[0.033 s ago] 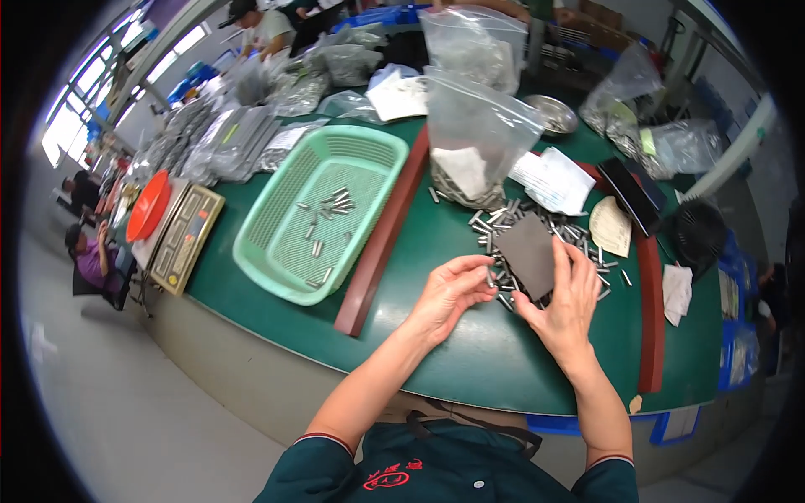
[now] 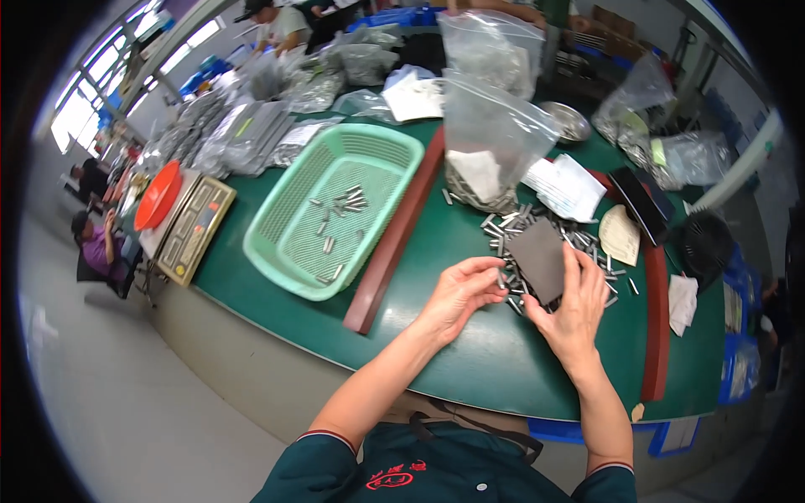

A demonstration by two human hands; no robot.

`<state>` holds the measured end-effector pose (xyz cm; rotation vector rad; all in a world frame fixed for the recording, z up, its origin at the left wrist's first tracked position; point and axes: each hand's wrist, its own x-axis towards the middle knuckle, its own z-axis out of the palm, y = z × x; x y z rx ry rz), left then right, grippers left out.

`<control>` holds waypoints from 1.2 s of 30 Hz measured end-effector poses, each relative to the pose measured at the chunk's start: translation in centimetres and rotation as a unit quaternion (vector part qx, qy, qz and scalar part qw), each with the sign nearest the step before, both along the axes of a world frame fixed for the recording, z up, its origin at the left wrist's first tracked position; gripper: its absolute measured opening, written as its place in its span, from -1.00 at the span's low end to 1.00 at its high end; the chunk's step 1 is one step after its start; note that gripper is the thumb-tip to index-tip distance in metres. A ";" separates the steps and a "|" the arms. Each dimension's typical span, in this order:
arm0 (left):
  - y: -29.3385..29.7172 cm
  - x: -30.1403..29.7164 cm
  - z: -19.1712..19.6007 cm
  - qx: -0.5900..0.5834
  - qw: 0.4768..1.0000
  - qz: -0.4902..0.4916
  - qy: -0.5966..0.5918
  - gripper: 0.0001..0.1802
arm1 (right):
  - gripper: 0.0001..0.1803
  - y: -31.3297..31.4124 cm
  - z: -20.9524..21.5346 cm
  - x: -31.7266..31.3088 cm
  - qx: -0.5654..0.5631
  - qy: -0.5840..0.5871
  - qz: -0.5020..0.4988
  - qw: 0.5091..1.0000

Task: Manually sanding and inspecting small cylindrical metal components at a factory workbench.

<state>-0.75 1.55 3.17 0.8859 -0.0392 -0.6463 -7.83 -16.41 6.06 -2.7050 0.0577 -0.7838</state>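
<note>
A pile of short metal pins (image 2: 513, 228) lies on the green table (image 2: 470, 360) in front of me. My right hand (image 2: 572, 308) holds a dark grey flat pad (image 2: 539, 258) tilted against the pile, thumb on its right edge. My left hand (image 2: 459, 293) is just left of the pad, its fingertips pinched on a pin at the pile's near edge. Behind the pile stands a clear plastic bag (image 2: 490, 138) with more pins at its bottom. To the left, a mint-green basket (image 2: 277, 243) holds several pins.
A red-brown wooden bar (image 2: 394, 243) separates the basket from the pile; another bar (image 2: 656, 335) runs along the right. A scale (image 2: 194, 228) with an orange dish (image 2: 158, 197) sits far left. White papers (image 2: 568, 186), a black fan (image 2: 704, 243), and filled bags lie around. People sit at the left (image 2: 96, 247).
</note>
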 end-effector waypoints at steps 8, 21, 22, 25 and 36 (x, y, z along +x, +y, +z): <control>-0.4 0.3 -1.2 -0.025 0.998 -0.020 -0.046 -0.53 | -0.11 -0.9 -1.3 -0.3 -0.006 -0.055 -0.011 0.998; -0.1 0.7 -1.3 0.018 0.997 0.027 -0.065 -0.60 | -0.17 -2.2 -1.7 0.1 0.242 -0.097 0.064 0.963; 0.0 0.8 -1.2 0.013 0.998 0.024 -0.063 -0.61 | -0.17 -2.1 -1.8 0.0 0.238 -0.104 0.076 0.963; -0.1 0.3 -1.1 0.012 0.998 0.023 -0.064 -0.60 | -0.16 -1.6 -1.4 -0.3 0.230 -0.110 0.090 0.963; 0.5 0.3 -0.7 0.013 0.997 0.004 -0.075 -0.59 | -0.26 -2.4 -1.7 -0.4 0.452 -0.073 0.157 0.875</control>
